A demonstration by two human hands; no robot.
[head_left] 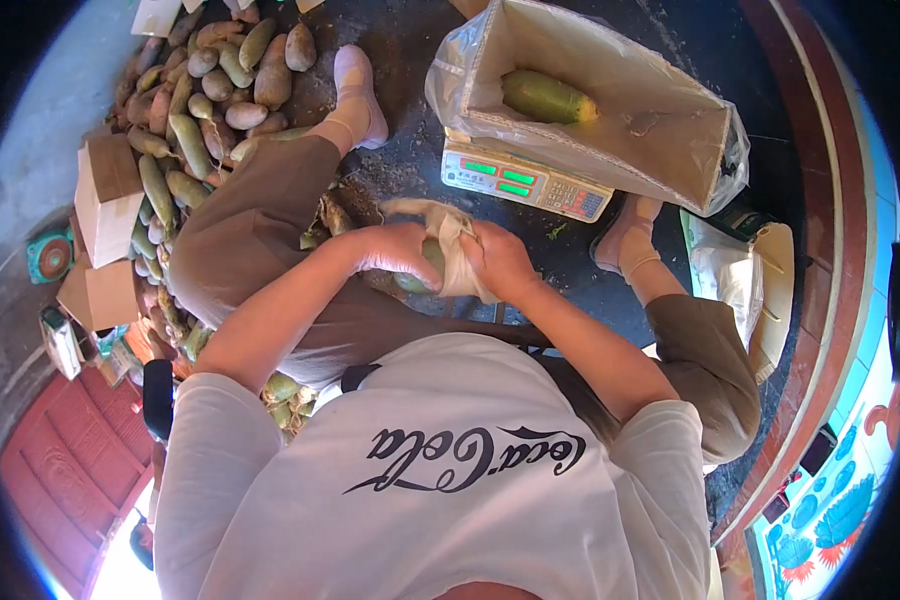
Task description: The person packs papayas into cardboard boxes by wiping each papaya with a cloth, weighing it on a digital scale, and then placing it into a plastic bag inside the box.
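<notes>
My left hand is closed round a green radish in front of my lap. A beige cloth wraps partly round the radish and hides much of it. The fingers of my right hand are closed on the cloth at the radish's right side. Beyond my hands, a larger green radish lies in an open cardboard box lined with clear plastic. Under the box sits a digital scale with lit green displays.
A big heap of radishes covers the floor on my left. Cardboard boxes stand beside it. Near my right leg is an open carton with a plastic liner. Brown scraps lie by my left knee.
</notes>
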